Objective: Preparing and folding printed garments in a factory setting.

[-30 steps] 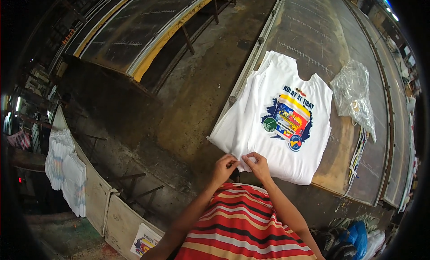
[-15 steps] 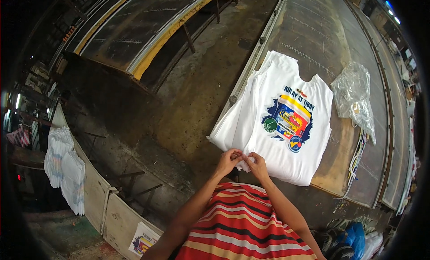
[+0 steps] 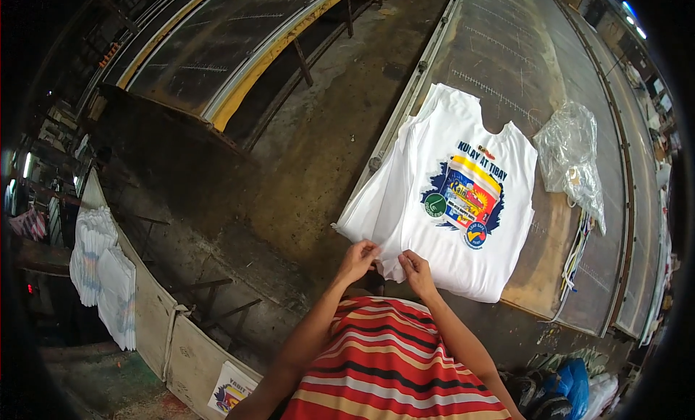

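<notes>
Head: both hands [image 3: 387, 264] on shirt hem [image 3: 394, 264].

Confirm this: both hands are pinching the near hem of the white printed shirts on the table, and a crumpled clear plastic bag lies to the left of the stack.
Not quite. The head view shows the clear plastic bag lying to the right of the white printed shirts, not the left. The rest holds: the left hand and right hand both pinch the near hem on the table.
</notes>
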A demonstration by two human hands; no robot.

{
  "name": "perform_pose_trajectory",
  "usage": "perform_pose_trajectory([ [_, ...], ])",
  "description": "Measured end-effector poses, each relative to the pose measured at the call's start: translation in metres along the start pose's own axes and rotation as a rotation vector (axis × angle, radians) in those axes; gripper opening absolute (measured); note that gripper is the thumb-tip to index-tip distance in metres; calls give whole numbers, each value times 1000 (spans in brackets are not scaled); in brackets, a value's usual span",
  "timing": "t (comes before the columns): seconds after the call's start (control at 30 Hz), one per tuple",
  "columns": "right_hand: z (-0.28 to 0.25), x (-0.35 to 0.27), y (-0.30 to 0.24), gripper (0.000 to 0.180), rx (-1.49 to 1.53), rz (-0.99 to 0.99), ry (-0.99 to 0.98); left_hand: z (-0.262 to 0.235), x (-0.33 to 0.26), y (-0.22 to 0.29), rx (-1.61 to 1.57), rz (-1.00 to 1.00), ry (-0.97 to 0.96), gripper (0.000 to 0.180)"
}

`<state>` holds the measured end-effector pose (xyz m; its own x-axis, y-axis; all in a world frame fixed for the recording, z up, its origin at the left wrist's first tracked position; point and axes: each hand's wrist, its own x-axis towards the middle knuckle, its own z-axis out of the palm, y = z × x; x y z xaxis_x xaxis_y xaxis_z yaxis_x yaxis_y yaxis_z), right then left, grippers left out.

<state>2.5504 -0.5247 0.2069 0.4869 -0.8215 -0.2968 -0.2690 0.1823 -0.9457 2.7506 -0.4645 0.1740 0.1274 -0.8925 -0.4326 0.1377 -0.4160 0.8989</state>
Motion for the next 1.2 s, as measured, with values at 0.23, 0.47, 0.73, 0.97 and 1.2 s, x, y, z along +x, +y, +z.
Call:
perform_pose_trajectory([
  [0.23, 2, 2, 8, 19, 29, -124, 64, -36, -8, -20, -310, -8, 540, 24],
  [0.47, -6, 4, 5, 20, 15, 59, -32, 5, -25, -19, -13, 195, 248, 21],
  [0.73, 11, 11, 8, 28, 86, -123, 49, -22, -2, -52, 211, 64, 480, 27],
  [0.97, 8, -1, -13, 35, -257, 69, 21, -53, 16, -34, 391, -4, 523, 31],
  [1.2, 4, 15, -19, 29, -173, -4, -78, -3, -41, 8, 684, 570, 556, 15],
])
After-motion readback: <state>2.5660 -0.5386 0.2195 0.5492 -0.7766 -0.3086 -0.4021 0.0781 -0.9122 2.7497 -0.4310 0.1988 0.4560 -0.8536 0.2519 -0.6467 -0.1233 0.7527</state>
